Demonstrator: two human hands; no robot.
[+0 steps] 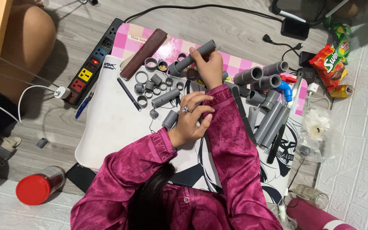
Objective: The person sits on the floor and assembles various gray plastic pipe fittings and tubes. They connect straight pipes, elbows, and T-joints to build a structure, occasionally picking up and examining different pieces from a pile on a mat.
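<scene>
My right hand (209, 66) grips a grey plastic pipe (194, 57) that carries a fitting at its lower left end, held tilted over the far part of the white printed mat (107, 123). My left hand (190, 119), with a ring on one finger, pinches the magenta sleeve (226, 127) of my right forearm. Just left of that hand lie short grey pipe pieces (166, 98) and several grey rings and couplings (148, 83).
Longer grey pipes (269, 121), wide sockets (248, 76) and a blue elbow (285, 89) lie at right. A brown block (143, 53), a black pen (128, 93), a power strip (92, 64), snack bags (331, 61) and a red-lidded jar (37, 187) surround the mat. Another person's leg (26, 38) is at upper left.
</scene>
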